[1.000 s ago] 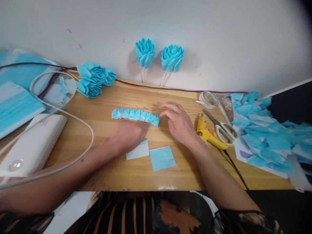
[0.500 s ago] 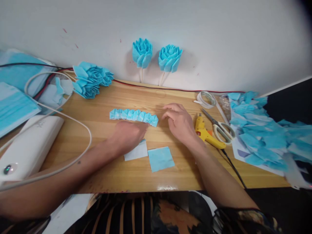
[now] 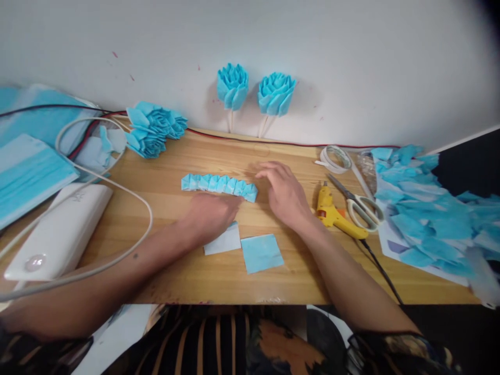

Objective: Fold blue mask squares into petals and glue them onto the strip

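Note:
A row of overlapping folded light-blue petals (image 3: pixel 219 184) lies across the middle of the desk. My left hand (image 3: pixel 213 214) is curled into a fist just below it, the index finger reaching toward the row's right end; whether it touches cannot be told. Right of the row, my right hand (image 3: pixel 284 188) hovers with bent fingers somewhat apart and nothing between them. Below my left hand lie a white square (image 3: pixel 224 240), partly covered, and a light-blue square (image 3: pixel 262 253) beside it.
At right are a yellow glue gun (image 3: pixel 338 216), scissors (image 3: pixel 361 208), a tape roll (image 3: pixel 335 159) and a heap of blue pieces (image 3: pixel 425 213). Blue flowers (image 3: pixel 233 86) lean on the wall; more flowers (image 3: pixel 152 130) lie left. A white device (image 3: pixel 62 229) and a looping cable (image 3: pixel 150 208) lie left.
The whole view has shifted slightly, so things appear farther right. Both hands keep nearly the same places by the petal row, and the petals and squares lie as before.

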`<state>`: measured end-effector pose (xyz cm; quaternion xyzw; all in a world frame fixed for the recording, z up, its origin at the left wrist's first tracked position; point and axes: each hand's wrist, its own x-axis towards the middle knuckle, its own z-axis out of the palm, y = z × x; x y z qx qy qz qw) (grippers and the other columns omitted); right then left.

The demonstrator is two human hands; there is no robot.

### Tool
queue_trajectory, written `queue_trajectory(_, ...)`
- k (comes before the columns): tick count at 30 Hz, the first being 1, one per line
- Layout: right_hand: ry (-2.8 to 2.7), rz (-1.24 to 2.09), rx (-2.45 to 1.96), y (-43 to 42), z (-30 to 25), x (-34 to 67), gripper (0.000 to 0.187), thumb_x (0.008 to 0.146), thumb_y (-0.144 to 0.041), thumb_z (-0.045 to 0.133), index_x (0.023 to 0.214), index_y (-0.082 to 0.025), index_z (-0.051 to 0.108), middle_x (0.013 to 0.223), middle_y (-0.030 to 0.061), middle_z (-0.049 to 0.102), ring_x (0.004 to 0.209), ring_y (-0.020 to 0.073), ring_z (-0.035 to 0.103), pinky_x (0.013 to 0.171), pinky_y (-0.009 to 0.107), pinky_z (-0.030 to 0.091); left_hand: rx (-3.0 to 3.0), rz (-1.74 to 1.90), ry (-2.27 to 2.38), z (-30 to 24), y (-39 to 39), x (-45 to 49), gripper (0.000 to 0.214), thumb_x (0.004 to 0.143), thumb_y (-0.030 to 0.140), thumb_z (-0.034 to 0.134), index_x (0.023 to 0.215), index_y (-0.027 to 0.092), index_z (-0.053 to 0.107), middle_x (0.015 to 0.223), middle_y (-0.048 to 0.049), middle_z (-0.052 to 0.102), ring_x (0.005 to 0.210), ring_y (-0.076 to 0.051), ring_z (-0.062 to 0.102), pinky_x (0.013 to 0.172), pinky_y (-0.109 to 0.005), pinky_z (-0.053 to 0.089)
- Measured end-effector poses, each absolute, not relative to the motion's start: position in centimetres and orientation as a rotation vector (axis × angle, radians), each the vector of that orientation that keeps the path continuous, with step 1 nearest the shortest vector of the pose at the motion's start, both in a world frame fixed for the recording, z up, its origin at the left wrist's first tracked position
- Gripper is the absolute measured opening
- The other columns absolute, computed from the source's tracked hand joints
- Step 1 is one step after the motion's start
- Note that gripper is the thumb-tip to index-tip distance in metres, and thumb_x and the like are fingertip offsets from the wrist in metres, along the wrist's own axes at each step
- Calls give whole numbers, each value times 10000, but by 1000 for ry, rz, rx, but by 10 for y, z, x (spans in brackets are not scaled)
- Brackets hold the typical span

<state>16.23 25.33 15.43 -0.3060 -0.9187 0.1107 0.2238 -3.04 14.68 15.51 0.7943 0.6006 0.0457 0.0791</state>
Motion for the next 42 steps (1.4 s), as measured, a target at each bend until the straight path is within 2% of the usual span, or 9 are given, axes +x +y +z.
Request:
queue_trajectory(6,-2518,423,-844,250,153,168,565,839,-39,406,1380,-182,475,1334,132,629,1232,288,578,1050,524,451,2114,719,1697,168,144,-37,342,972,246,457,1184,260,726,1089,-35,782,856,-178,732,745,-267,542)
queue_trajectory(11,-2566,440,-844,244,154,163,553,920,-204,502,1464,-173,406,1305,140,658,1186,303,611,1009,517,475,2035,1039,1848,176,153,-55,328,959,240,481,1139,183,749,1076,-73,781,925,-203,726,808,-295,545)
queue_trajectory(14,-2646,403,-825,241,155,157,657,882,-316,618,1484,-185,390,1332,150,641,1194,333,601,1002,529,471,2216,932,1909,170,163,-65,334,948,249,516,1206,148,703,1171,-106,747,1087,-250,679,961,-384,510)
queue_trajectory(19,-2697,352,-788,239,150,150,683,868,-292,640,1489,-159,387,1315,164,652,1198,334,601,1002,518,473,2399,525,1813,159,168,-67,420,963,194,469,1363,100,556,1382,-146,622,1270,-272,574,1076,-423,424)
queue_trajectory(26,-2700,455,-654,240,151,148,664,877,-239,632,1490,-166,387,1338,133,644,1221,284,592,1030,471,463,2532,335,1876,159,165,-68,440,1005,143,315,1389,110,527,1165,-150,714,1081,-263,658,989,-430,438)
queue_trajectory(29,-2683,433,-642,235,170,160,504,915,-260,597,1405,-186,505,1376,114,621,1257,281,565,1054,464,432,2515,494,1909,155,167,-67,421,993,157,349,1349,125,571,1273,-168,666,1166,-286,619,1000,-436,439)
queue_trajectory(33,-2697,526,-743,216,203,186,205,956,-245,530,1084,-225,689,1081,46,744,1031,236,667,907,384,486,2495,693,1795,158,163,-58,404,987,180,364,1306,150,609,1320,-149,645,1218,-279,588,1039,-439,422)
queue_trajectory(39,-2916,624,-793,189,201,207,156,965,-239,538,999,-237,691,980,26,726,922,203,667,788,320,473,2545,627,1553,161,149,-43,398,1024,267,346,1256,177,655,1158,-104,735,1079,-235,669,937,-368,484)
queue_trajectory(42,-2952,512,-816,183,186,205,108,942,-240,578,971,-231,682,957,43,719,910,221,651,758,332,467,2468,581,1573,161,144,-39,396,1021,283,358,1268,221,662,1208,-64,733,1087,-209,680,927,-317,491)
